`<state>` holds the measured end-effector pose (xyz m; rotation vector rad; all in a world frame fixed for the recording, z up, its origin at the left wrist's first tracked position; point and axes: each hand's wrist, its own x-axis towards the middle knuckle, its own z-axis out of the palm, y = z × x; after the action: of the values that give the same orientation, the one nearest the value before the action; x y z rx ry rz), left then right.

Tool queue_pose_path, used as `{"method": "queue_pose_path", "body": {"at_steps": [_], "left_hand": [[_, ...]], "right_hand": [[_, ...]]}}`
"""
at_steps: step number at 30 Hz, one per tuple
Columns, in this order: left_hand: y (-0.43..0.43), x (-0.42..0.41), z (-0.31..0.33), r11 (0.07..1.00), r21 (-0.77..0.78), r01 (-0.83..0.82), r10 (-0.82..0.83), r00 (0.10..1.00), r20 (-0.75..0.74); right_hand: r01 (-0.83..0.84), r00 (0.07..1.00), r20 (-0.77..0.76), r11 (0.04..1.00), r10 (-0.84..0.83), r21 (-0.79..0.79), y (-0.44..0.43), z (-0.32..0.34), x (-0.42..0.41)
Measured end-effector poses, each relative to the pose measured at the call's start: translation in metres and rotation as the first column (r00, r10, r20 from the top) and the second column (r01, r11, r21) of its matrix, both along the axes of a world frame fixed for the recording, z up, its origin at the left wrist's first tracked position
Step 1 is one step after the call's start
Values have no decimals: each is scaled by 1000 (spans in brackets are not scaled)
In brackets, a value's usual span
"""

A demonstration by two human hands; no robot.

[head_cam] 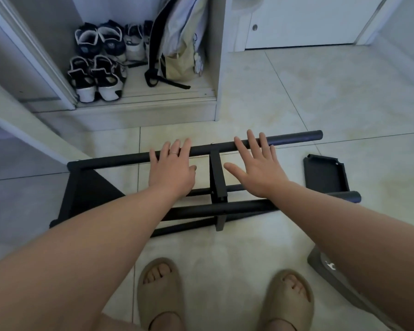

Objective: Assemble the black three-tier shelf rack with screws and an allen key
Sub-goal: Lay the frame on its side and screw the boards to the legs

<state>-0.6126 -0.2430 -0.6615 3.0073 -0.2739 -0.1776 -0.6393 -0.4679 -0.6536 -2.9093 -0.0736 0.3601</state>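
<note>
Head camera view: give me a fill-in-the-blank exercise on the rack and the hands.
The ring is on the ___ hand.
The loose black tray lies to the ___ of the rack frame.
The rack frame lies on the tiled ___.
Missing words: left, right, floor.

Viewing rack frame (120,160) lying on floor (320,91) across ctr, left hand (172,168) over its far tube left of crossbar (216,174), right hand (261,168) right of it. Spotting shelf panel (325,174) lying mid-right, shoes (98,68) w/ bag (177,44) to their right sitting in cabinet (153,108) upper left, slippers (160,290) btm ctr.
</note>
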Motion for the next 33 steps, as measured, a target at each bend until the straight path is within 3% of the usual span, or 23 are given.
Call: {"method": "queue_pose_path", "body": {"at_steps": [5,10,11,13,16,23,33], "left_hand": [[-2,-4,0,999,-42,-29,26,997,-74],[-13,-25,18,975,-158,153,-124,976,180],[-17,-29,22,969,-215,121,-99,989,110],[-28,-37,27,928,-360,-91,17,979,-203],[-40,-41,28,810,-479,-339,38,844,-535],[-47,-33,38,665,-517,-539,25,708,-705],[-42,-24,29,531,-583,-615,12,694,-720]], "right_hand": [[-16,1000,-21,1000,16,-3,0,3,3],[-131,991,-34,991,133,39,1,26,-26],[-169,985,-26,984,170,52,0,29,-34],[-221,974,-19,972,224,83,-3,35,-49],[-227,969,-73,968,236,108,-7,40,-66],[-254,945,-212,967,250,6,-6,44,-74],[-227,940,-244,971,237,68,-5,41,-59]]}}
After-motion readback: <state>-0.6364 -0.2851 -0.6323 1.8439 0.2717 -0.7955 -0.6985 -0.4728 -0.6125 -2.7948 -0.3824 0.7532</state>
